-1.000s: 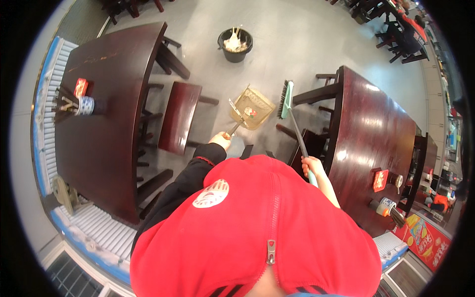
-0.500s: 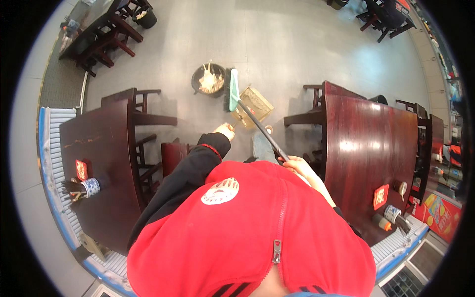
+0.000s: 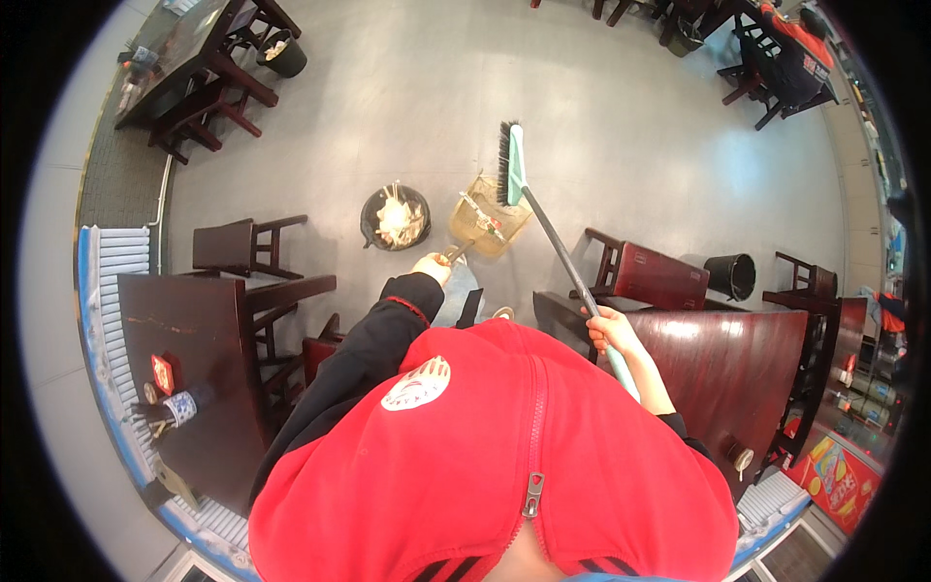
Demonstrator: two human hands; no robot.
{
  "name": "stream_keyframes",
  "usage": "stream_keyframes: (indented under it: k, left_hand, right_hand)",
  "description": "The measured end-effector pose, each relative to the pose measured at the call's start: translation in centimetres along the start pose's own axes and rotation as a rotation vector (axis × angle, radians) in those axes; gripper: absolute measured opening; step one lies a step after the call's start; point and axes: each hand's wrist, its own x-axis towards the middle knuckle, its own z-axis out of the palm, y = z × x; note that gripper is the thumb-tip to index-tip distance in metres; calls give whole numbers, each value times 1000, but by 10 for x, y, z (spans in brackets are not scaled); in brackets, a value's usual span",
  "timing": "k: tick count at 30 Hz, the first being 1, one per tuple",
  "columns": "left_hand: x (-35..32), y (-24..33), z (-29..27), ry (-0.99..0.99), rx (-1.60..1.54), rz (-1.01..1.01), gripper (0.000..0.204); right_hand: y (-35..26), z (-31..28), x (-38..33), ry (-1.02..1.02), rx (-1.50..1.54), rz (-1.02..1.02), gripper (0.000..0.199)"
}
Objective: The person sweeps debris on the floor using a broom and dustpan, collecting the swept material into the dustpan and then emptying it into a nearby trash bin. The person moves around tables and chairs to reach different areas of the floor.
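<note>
Wrapped round the handle of a tan dustpan [image 3: 468, 225], the left hand [image 3: 433, 269] has the pan just ahead of it and slightly to its right, while the right hand [image 3: 611, 332] grips the dark shaft of a broom [image 3: 551, 233]. From the right hand, the broom slants forward and to the left, its pale green head and dark bristles at the pan's far right edge; whether the bristles touch the pan or the floor is hard to tell. Small pale and reddish scraps lie in the pan, with a thin stick-like piece across it, too small to identify. The fingertips of the left hand are hard to make out, and the broom's lighter lower end runs behind the right hand, then is cut off by the red jacket [image 3: 485, 417]. Just ahead and to the left of the left hand stands a black bucket [image 3: 369, 218] with pale refuse and sticks, its bottom out of sight. Farther out, a dark table [image 3: 184, 359] stands left of the left hand, and another table [image 3: 727, 359] lies right of the right hand, partly covered by the forearm and jacket.
</note>
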Motion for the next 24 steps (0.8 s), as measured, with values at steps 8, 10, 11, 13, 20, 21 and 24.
stream_keyframes:
  k: [8, 10, 11, 13, 20, 21, 24]
  left_hand:
    - [97, 57, -66, 3, -436, -81, 8]
    - [126, 71, -92, -63, -327, -23, 9]
    - [139, 75, -102, -119, -137, 45, 9]
    - [158, 82, -106, -46, -348, 51, 15]
    - [236, 142, -149, 106, -57, 3, 19]
    - [245, 152, -157, 117, -66, -21, 20]
    - [271, 182, -176, 182, -70, 17, 21]
  right_hand:
    - [-113, 29, 47, 38, 160, -28, 26]
    - [-148, 41, 61, 98, 124, -30, 28]
    - [-165, 45, 66, 74, 94, -48, 28]
    - [-197, 53, 73, 80, 67, -40, 30]
    - [-294, 61, 123, -142, 81, 56, 29]
    - [-305, 62, 140, -130, 29, 58, 28]
    - [-341, 74, 208, -131, -124, -9, 22]
